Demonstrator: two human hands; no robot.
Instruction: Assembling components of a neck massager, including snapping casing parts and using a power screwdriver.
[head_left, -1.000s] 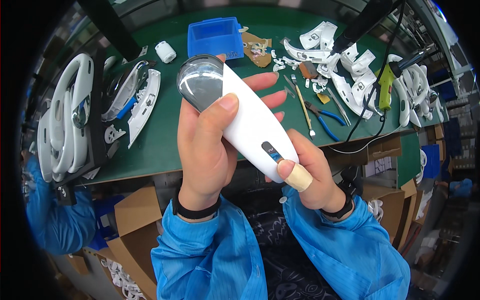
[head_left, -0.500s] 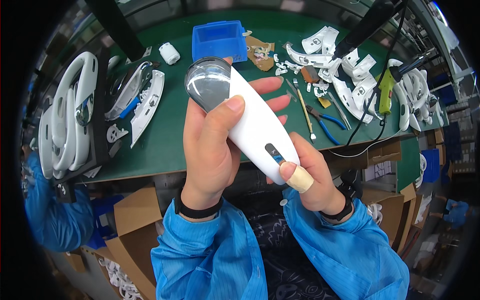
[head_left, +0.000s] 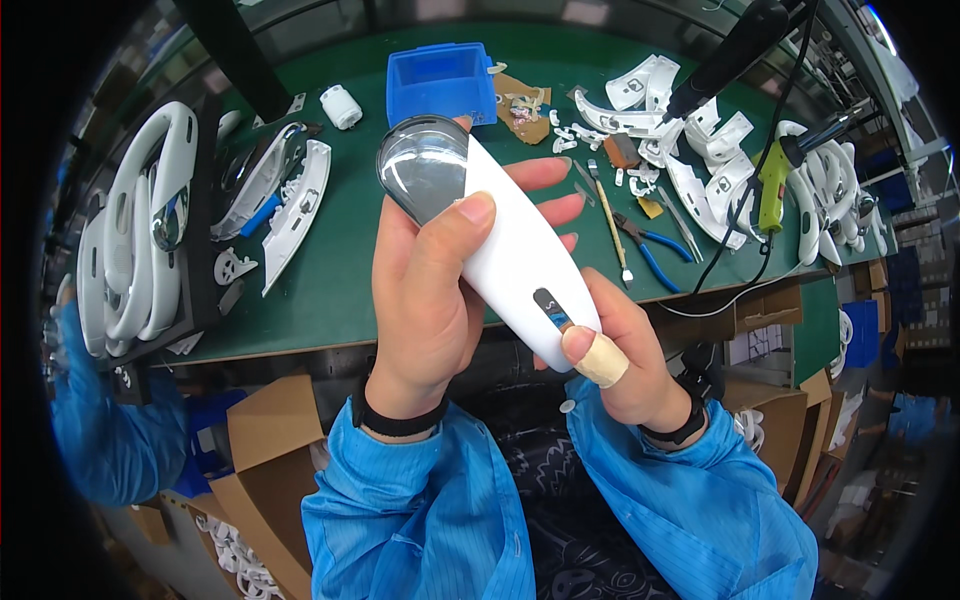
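Observation:
A white handheld device (head_left: 520, 240) with a rounded, mirror-like silver head is held tilted above the front of the workbench, its silver end toward the far left. My left hand (head_left: 425, 265) grips its upper half, thumb across the white shell and fingers stretching out behind it. At the narrow lower end my right hand (head_left: 625, 355) pinches the device. The right thumb, wrapped in a tan bandage, rests beside a small dark oval panel on the shell. Dark bands circle both wrists below the fingers.
Beyond the hands, the green workbench (head_left: 330, 265) carries a blue bin (head_left: 440, 80), pliers (head_left: 650, 250), a yellow-green soldering iron (head_left: 772, 190) and white shell pieces (head_left: 690, 190). White curved housings (head_left: 135, 230) stack at left. Cardboard boxes (head_left: 275, 425) stand below; a person's blue sleeve (head_left: 120, 440) shows left.
The device and my left hand have shifted very slightly to the right. Both hands keep the same hold.

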